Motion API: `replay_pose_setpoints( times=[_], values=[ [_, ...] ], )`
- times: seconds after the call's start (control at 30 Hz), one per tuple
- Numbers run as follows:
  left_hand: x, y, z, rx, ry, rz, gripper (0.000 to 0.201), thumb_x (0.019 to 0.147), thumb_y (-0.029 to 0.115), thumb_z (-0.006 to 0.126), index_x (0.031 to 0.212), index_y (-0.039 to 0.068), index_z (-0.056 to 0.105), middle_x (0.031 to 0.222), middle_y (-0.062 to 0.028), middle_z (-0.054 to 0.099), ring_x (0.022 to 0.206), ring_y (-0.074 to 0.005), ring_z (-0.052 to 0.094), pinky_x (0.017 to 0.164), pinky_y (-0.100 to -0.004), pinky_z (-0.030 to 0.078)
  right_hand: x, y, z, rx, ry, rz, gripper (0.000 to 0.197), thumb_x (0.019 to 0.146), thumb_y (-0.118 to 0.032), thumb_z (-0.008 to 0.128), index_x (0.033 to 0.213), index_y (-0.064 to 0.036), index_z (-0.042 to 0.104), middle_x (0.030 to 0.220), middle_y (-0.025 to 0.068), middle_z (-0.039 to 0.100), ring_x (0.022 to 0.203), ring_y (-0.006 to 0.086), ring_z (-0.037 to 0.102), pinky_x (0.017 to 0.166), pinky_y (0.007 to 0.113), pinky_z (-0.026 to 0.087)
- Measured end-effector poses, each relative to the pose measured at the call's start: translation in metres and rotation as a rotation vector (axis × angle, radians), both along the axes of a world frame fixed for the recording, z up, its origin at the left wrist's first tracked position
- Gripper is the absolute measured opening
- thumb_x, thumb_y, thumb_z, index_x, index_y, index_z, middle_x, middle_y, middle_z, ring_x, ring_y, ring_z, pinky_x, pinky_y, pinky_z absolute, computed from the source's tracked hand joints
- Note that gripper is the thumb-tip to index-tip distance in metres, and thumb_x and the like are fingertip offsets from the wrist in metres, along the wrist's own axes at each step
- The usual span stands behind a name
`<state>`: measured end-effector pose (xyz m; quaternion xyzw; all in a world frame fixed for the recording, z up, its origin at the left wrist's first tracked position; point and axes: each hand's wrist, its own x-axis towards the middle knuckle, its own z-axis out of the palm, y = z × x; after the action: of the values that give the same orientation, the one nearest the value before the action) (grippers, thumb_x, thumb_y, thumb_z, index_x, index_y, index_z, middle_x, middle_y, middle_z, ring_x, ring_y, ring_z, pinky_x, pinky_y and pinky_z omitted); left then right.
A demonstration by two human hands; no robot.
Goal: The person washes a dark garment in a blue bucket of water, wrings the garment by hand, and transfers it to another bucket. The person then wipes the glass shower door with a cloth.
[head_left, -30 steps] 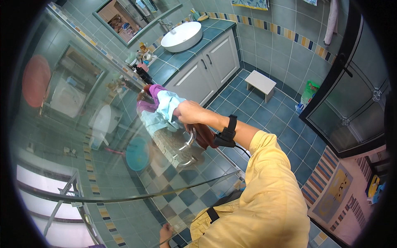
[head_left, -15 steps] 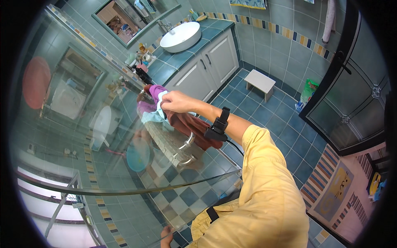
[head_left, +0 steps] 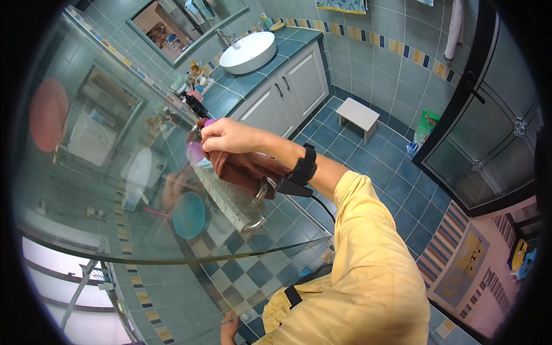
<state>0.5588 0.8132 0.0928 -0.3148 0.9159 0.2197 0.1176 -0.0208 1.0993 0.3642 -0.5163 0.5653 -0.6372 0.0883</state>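
Note:
My right hand (head_left: 233,137) reaches forward from a yellow sleeve with a black strap on the wrist. Its fingers are closed on a brown cloth (head_left: 244,172), bunched at the top and hanging against a glass panel (head_left: 115,213). Purple cloth (head_left: 196,152) shows by my fingers, with a bit of light blue fabric under the brown one. A curved chrome bar (head_left: 263,190) is partly covered by the hanging cloth. My left hand (head_left: 229,326) is low at the lower edge, near the glass; its fingers are too small to read.
A counter (head_left: 233,95) bears a white oval basin (head_left: 248,53) and several small bottles. Over the tiled floor stand a low white stool (head_left: 359,112) and a green bag (head_left: 426,125). A dark-framed door (head_left: 483,115) and a striped mat (head_left: 460,264) lie right. A turquoise basin (head_left: 191,215) shows through the glass.
My right hand has shifted left with the brown cloth, whose lower end has risen off part of the chrome bar. Less of the purple and light blue cloth shows now.

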Motion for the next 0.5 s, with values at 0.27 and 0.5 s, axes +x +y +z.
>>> replay_pose_setpoints(
  times=[0.27, 0.5],
  values=[
    [-0.012, 0.013, 0.008, 0.057, -0.034, 0.096, 0.029, 0.078, 0.015, 0.06, 0.103, 0.0, 0.054, 0.075, -0.0101, 0.062, 0.061, -0.0141, 0.058, 0.055, -0.0275, 0.047, 0.014, 0.068, 0.011, -0.342, -0.464, 0.275, 0.019, 0.067, -0.014, 0.051, 0.072, 0.0036, 0.057, 0.074, 0.008, 0.056, 0.069, 0.0134, 0.051, 0.068, 0.023, 0.039],
    [-0.057, 0.036, 0.038, 0.112, -0.088, 0.19, 0.035, 0.072, 0.026, 0.062, 0.1, 0.005, 0.057, 0.081, -0.0142, 0.063, 0.074, -0.0248, 0.061, 0.067, -0.0339, 0.047, 0.029, 0.12, 0.018, -0.427, -0.409, 0.144, 0.019, 0.068, -0.017, 0.051, 0.07, 0.0018, 0.057, 0.069, 0.0064, 0.056, 0.063, 0.0112, 0.05, 0.061, 0.021, 0.039]
  ],
)
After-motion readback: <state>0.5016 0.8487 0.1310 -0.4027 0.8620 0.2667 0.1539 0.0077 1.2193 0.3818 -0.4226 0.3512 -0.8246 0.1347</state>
